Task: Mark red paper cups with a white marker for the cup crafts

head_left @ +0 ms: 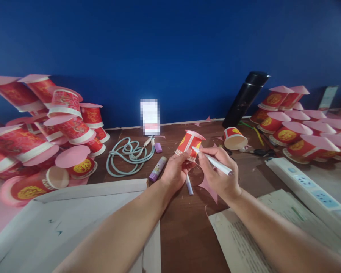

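In the middle of the head view, my left hand [174, 172] grips a red paper cup [188, 145] with a pink paper disc on its upper end and yellow round prints. My right hand [223, 176] is closed around a white marker pen [216, 163], whose tip meets or nearly meets the cup's side. Below my hands a pen cap or short pen [189, 185] lies on the table. A purple glue stick [158, 169] rests left of my left hand, and its purple cap [158, 147] stands behind it. Pink paper scraps [208, 187] lie under my right hand.
Stacked red cups with pink discs [71, 102] fill the left; more cups [290, 132] stand right. A coiled cable [130, 155] runs to a lit phone [150, 117]. A black flask [246, 98], a lone cup [234, 138], a power strip [307, 185], papers [233, 235] and a white board [82, 216] surround my arms.
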{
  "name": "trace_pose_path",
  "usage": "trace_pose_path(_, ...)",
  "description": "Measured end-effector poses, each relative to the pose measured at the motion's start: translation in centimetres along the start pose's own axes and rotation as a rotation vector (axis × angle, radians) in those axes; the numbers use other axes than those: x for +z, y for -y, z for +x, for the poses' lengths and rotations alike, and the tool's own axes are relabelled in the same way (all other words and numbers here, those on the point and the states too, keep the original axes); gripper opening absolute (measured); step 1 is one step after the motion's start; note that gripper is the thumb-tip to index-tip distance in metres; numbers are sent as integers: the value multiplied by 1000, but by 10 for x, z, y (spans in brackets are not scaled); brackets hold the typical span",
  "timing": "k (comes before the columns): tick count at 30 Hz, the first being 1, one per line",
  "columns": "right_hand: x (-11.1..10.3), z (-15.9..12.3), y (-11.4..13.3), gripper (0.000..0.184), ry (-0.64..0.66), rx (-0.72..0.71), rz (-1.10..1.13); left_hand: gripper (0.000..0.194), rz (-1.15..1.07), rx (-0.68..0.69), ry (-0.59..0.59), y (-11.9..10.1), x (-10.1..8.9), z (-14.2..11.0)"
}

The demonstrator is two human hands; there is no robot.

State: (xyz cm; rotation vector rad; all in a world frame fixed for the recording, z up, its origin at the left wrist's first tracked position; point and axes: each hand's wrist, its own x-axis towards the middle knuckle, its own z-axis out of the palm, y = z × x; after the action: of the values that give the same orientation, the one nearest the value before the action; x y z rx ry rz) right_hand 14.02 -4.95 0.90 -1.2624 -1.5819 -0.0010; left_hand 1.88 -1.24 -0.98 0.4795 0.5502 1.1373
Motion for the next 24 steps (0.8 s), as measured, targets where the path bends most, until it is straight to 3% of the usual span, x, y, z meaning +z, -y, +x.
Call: trace_pose_path(24, 0, 0, 1, 10, 2, 8, 8, 23, 2, 1, -33, -2, 2, -1)
